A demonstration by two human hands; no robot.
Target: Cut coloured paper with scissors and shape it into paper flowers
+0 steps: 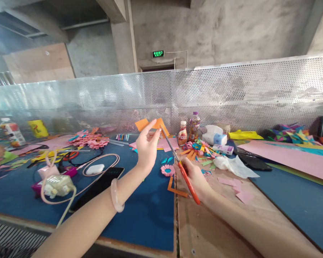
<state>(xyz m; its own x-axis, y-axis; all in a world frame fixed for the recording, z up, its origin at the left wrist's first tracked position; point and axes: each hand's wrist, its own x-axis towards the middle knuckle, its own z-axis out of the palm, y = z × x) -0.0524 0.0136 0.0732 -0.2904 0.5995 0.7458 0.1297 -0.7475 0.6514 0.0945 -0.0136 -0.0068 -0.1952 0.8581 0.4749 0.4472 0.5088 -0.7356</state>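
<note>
From my feed, the left hand [147, 146] is raised above the blue mat [140, 211], fingers mostly curled with the thumb and fingertips pinching a small orange paper piece [150, 124] at its lower edge. So it's narrow, closed on the paper. There's a pale pink bangle [115, 196] on that wrist.

The right hand [195, 177] is wrapped around the orange-handled scissors [181, 165], fingers through the loops. The blades point up and to the left, and their tip meets the orange paper's right side, just beside the left fingertips. I can't tell how far apart the blades are, they look nearly together.

Below the hands lie a small pink paper flower [168, 170] and a thin orange L-shaped paper strip [174, 188], right at the seam between the mat and the bare wooden tabletop [204, 229].

Containers: behind the paper stand two small plastic drink bottles, a brown one with a white cap [182, 133] and a taller purple-labelled one [194, 126], both upright and capped, just beside each other. What's left inside I can't make out. To their right is a white and blue tissue pack [214, 136] with tissue sticking out on top. Far left there's a yellow cup [38, 128] and a white carton with a red label [12, 131], contents not visible.

A black phone [101, 184], a white earbud case [95, 169] and a looped beige cable [102, 161] sit on the mat to the left.
</note>
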